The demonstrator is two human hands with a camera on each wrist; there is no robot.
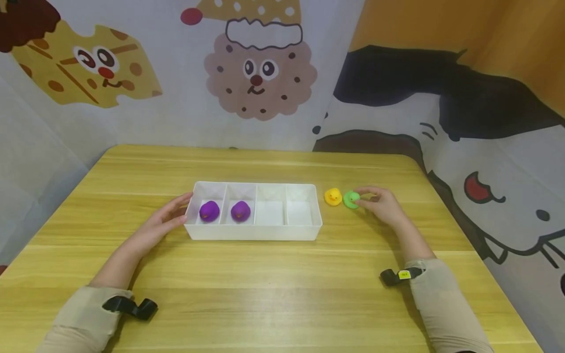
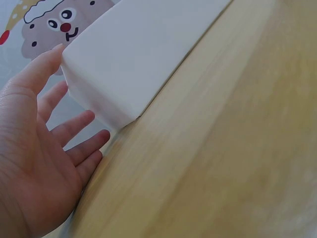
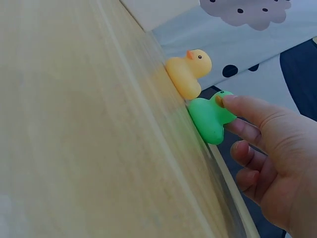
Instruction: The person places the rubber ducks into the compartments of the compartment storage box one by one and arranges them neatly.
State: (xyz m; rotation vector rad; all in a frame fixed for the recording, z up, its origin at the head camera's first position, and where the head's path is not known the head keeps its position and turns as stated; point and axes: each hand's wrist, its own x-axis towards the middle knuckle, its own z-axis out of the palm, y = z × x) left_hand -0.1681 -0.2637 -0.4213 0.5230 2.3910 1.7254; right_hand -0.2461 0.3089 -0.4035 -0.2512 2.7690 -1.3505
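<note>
A white four-slot box (image 1: pixel 253 233) stands on the table. A rounded purple toy (image 1: pixel 209 211) lies in its leftmost slot, and a second purple toy (image 1: pixel 240 211) in the slot beside it. At the box's left end is my left hand (image 1: pixel 161 223), its thumb and fingertips against the end wall, fingers mostly extended. My right hand (image 1: pixel 381 205) pinches a green rubber duck (image 3: pixel 207 119) by the head between thumb and index finger; the duck appears to sit on the table. Right next to it, towards the box, sits a yellow rubber duck (image 1: pixel 333 197), untouched.
The wooden table (image 1: pixel 265 289) reaches back to a cartoon-printed cloth (image 1: pixel 167 122). The box's two right slots (image 1: pixel 270 208) hold nothing. Both forearms wear black wrist straps (image 1: pixel 129 307).
</note>
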